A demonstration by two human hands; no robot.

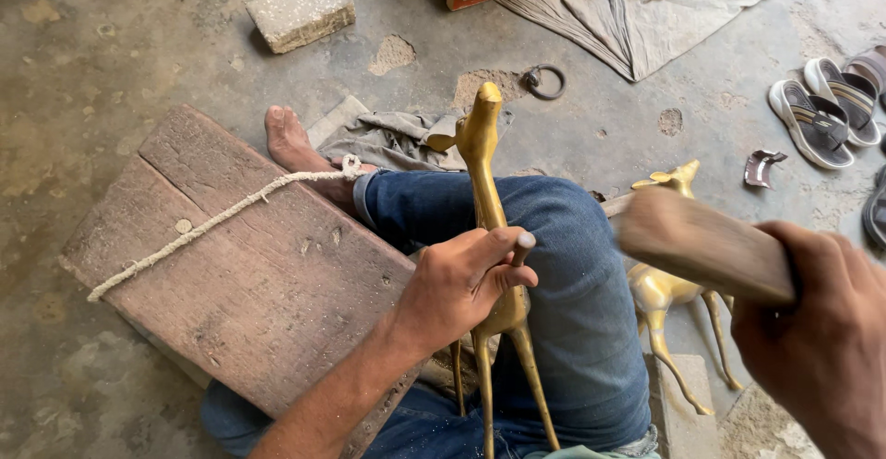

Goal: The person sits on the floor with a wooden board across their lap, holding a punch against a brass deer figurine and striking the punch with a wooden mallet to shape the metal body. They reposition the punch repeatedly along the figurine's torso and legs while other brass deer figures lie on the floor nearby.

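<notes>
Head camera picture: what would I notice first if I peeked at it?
First, the shiny golden deer figure in the middle, resting against the person's knee, with the left hand holding a small punch against its body. Next, the right hand gripping a blurred wooden mallet at the right. A second golden deer stands just behind that mallet on the floor.

You sit on a bare, stained concrete floor (111, 53). A worn wooden board (249, 274) lies flat on it, just left of your left hand (457, 284). A grey stone block (301, 10) rests well beyond that hand. A crumpled grey cloth (646, 2) lies spread far ahead of both hands. A small metal ring (544, 82) lies near it. Sandals (826, 113) sit beyond your right hand (821, 339).
</notes>
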